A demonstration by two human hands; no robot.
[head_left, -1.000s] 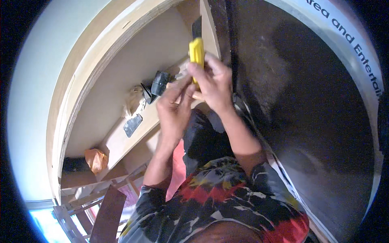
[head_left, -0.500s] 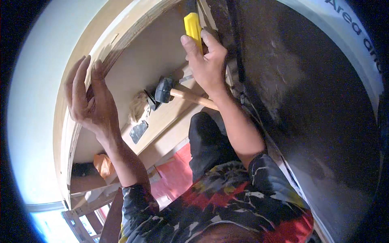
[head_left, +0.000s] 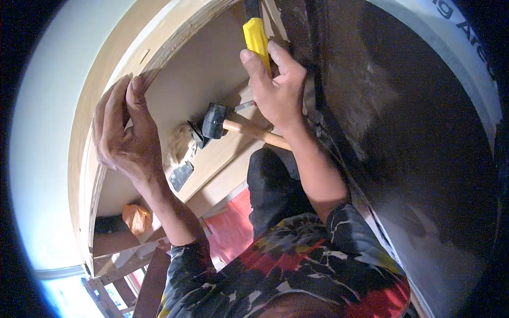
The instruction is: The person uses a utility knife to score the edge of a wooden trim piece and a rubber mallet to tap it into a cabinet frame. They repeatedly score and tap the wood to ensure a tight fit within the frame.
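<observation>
A tool with a yellow handle point(head_left: 256, 38) and a flat dark blade point(head_left: 252, 8) points away from me, and my right hand point(head_left: 278, 87) is closed round its handle. The blade's far end runs out of view beside a narrow wooden strip. At the left, my left hand point(head_left: 129, 130) is raised to the curved plywood edge point(head_left: 168, 51). Its fingertips and thumb come together on that edge, with a small gap lower down between them. Below my right hand a black-headed mallet point(head_left: 216, 121) with a wooden handle lies on a ledge, partly behind my right forearm.
Near the mallet sit a pale bundle point(head_left: 182, 144) and a dark flat piece point(head_left: 181, 175). An orange plastic bag point(head_left: 137, 219) rests in the lower left of the wooden frame. A dark panel point(head_left: 403, 132) rises close on my right. Red sheeting point(head_left: 229, 225) lies below.
My left hand's fingers, spread before, have drawn together at the plywood edge. My right hand has shifted slightly right, still holding the yellow-handled tool, and more of its blade shows.
</observation>
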